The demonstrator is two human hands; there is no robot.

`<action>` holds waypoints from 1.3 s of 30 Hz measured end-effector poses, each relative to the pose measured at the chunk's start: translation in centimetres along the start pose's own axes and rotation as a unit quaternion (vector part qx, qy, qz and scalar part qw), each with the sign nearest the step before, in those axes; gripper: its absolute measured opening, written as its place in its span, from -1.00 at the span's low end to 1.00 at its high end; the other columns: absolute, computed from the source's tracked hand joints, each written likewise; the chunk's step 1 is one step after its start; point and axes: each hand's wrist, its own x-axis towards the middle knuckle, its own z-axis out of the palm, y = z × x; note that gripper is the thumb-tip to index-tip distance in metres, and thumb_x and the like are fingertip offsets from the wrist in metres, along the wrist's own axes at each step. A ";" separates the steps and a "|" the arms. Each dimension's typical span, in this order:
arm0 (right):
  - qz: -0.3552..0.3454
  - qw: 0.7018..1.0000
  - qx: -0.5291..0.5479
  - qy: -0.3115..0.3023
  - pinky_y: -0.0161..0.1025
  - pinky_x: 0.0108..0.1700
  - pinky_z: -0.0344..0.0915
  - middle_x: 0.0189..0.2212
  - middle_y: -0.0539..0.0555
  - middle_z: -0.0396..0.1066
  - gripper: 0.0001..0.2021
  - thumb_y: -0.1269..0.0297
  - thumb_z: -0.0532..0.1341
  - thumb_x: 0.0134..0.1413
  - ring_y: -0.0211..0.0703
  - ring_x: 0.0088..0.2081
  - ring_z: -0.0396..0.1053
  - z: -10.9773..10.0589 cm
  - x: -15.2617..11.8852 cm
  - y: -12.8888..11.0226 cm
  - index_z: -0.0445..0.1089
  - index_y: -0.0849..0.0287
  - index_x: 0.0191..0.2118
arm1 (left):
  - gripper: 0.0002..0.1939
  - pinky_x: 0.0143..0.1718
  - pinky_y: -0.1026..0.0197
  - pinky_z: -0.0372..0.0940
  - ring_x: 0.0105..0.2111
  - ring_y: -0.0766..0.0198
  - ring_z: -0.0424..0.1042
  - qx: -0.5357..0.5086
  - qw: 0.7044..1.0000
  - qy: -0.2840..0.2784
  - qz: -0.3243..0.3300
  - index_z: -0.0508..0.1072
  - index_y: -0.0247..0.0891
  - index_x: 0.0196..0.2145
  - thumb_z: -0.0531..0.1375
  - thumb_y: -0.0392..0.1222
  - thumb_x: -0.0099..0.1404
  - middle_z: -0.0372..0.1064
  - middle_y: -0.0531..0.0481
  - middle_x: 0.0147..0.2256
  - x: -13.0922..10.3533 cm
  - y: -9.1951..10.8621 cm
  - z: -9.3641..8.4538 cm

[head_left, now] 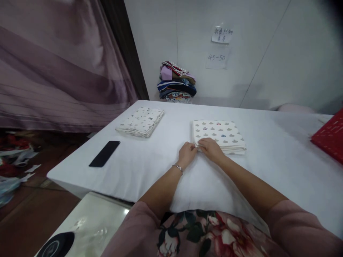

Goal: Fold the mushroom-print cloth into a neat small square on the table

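A folded white cloth point(222, 132) with a small printed pattern lies on the white-covered table point(171, 125). At its near left corner, my left hand point(187, 154) has its fingers pinched on the cloth's edge. My right hand point(210, 149) lies over the same corner, its fingers curled on the fabric close beside the left fingertips. The fingertips of both hands partly hide the corner. To the left, apart from my hands, rests a second folded white cloth point(140, 121) with a finer print.
A black flat phone-like slab point(105, 154) lies near the table's left edge. Stacked folded fabrics point(177, 84) stand behind the table by the wall. Red material point(331, 137) sits at the right edge. Handwritten papers point(217, 58) hang on the wall; a mauve curtain point(61, 64) hangs left.
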 end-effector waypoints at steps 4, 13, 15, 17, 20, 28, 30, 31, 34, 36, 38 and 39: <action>0.011 1.000 -0.002 0.021 -0.17 -0.11 0.21 -0.23 0.11 0.44 -0.82 0.42 0.10 0.11 -0.08 -0.17 0.29 0.2 0.0 0.0 0.45 0.17 -0.26 | -0.92 -0.29 0.29 0.18 -0.34 0.35 0.32 -0.002 1.000 0.003 0.012 0.42 -0.21 -0.42 0.13 -0.28 0.20 0.34 0.04 -0.34 -0.1 0.0 0.1; 0.020 0.997 0.023 0.065 -0.17 -0.12 0.17 -0.27 0.10 0.42 -0.83 0.42 0.10 0.10 -0.11 -0.19 0.27 1.6 -0.5 -0.2 0.46 0.15 -0.30 | -0.88 -0.33 0.28 0.17 -0.35 0.32 0.33 -0.037 0.999 -0.009 -0.037 0.43 -0.22 -0.46 0.11 -0.22 0.17 0.39 0.03 -0.35 0.2 0.2 -0.3; 0.026 0.998 0.020 0.061 -0.16 -0.11 0.16 -0.25 0.10 0.42 -0.82 0.42 0.10 0.11 -0.11 -0.18 0.27 1.9 -0.5 -0.3 0.46 0.15 -0.28 | -0.83 -0.32 0.28 0.16 -0.34 0.30 0.34 -0.037 0.998 -0.023 -0.035 0.44 -0.22 -0.46 0.09 -0.17 0.19 0.40 0.02 -0.36 0.4 0.4 -0.5; 0.022 0.998 0.020 0.055 -0.16 -0.10 0.17 -0.24 0.10 0.42 -0.81 0.43 0.10 0.11 -0.11 -0.17 0.28 1.9 -0.5 -0.6 0.46 0.15 -0.26 | -0.73 -0.34 0.27 0.14 -0.36 0.27 0.34 -0.031 0.998 -0.029 -0.035 0.44 -0.23 -0.48 0.05 -0.06 0.23 0.41 0.00 -0.39 0.7 0.6 -0.7; 0.002 0.999 0.019 0.045 -0.15 -0.07 0.19 -0.22 0.09 0.43 -0.78 0.47 0.11 0.08 -0.11 -0.15 0.29 1.4 -0.4 -0.7 0.45 0.13 -0.22 | -0.60 -0.44 0.26 0.09 -0.43 0.26 0.33 0.003 0.998 -0.039 -0.056 0.42 -0.23 -0.53 0.00 0.07 0.24 0.41 -0.01 -0.47 1.3 0.9 -0.8; 0.093 0.988 -0.059 0.111 0.00 0.08 0.14 -0.06 0.18 0.39 -0.75 0.35 0.06 0.14 -0.03 0.02 0.27 -3.7 -6.0 5.6 0.43 0.17 -0.13 | -0.61 -0.48 0.27 0.03 -0.48 0.26 0.31 0.050 0.995 -0.051 -0.074 0.37 -0.22 -0.56 -0.01 0.07 0.23 0.39 0.01 -0.53 1.6 1.1 -0.8; 0.152 0.980 -0.049 0.115 0.04 0.14 0.10 0.01 0.18 0.36 -0.70 0.29 0.04 0.18 -0.02 0.10 0.21 -4.7 -8.3 7.6 0.40 0.17 -0.05 | -0.62 -0.48 0.26 0.03 -0.47 0.25 0.31 0.065 0.994 -0.051 -0.073 0.38 -0.22 -0.55 -0.01 0.07 0.23 0.40 0.00 -0.50 1.5 1.2 -0.8; 0.168 0.980 -0.023 0.108 0.04 0.16 0.08 0.04 0.17 0.34 -0.68 0.25 0.04 0.18 -0.03 0.13 0.18 -5.0 -9.2 8.3 0.39 0.16 -0.02 | -0.62 -0.47 0.26 0.03 -0.46 0.24 0.32 0.073 0.993 -0.052 -0.073 0.38 -0.22 -0.54 -0.01 0.07 0.23 0.40 -0.01 -0.48 1.6 1.3 -0.9; 0.221 0.961 0.090 0.137 -0.05 0.16 0.11 0.07 0.14 0.32 -0.63 0.11 0.06 0.15 -0.08 0.16 0.16 -5.7 -10.5 9.6 0.41 0.15 -0.03 | -0.64 -0.47 0.26 0.03 -0.43 0.23 0.32 0.088 0.992 -0.056 -0.072 0.38 -0.22 -0.53 -0.01 0.05 0.23 0.42 -0.02 -0.43 1.7 1.4 -0.8; 0.312 0.918 0.137 0.201 -0.11 0.09 0.19 0.02 0.13 0.36 -0.61 0.04 0.08 0.11 -0.09 0.10 0.24 -6.3 -10.4 10.2 0.43 0.16 -0.09 | -0.65 -0.47 0.26 0.03 -0.44 0.23 0.33 0.085 0.992 -0.061 -0.074 0.38 -0.21 -0.53 -0.01 0.05 0.23 0.42 -0.02 -0.44 1.7 1.4 -0.8; 0.419 0.867 0.162 0.214 -0.18 -0.07 0.30 -0.09 0.14 0.43 -0.62 0.02 0.09 0.07 -0.11 -0.07 0.36 -7.0 -10.1 10.7 0.45 0.18 -0.16 | -0.65 -0.46 0.26 0.04 -0.44 0.23 0.33 0.078 0.992 -0.060 -0.074 0.38 -0.21 -0.53 0.00 0.05 0.23 0.42 -0.02 -0.45 1.7 1.4 -0.8; 0.461 0.848 0.170 0.197 -0.22 -0.19 0.33 -0.19 0.14 0.46 -0.63 0.02 0.09 0.06 -0.13 -0.19 0.41 -7.4 -10.0 10.9 0.45 0.20 -0.23 | -0.65 -0.46 0.26 0.04 -0.43 0.23 0.33 0.076 0.993 -0.058 -0.074 0.38 -0.21 -0.53 0.00 0.05 0.23 0.42 -0.02 -0.45 1.7 1.4 -0.9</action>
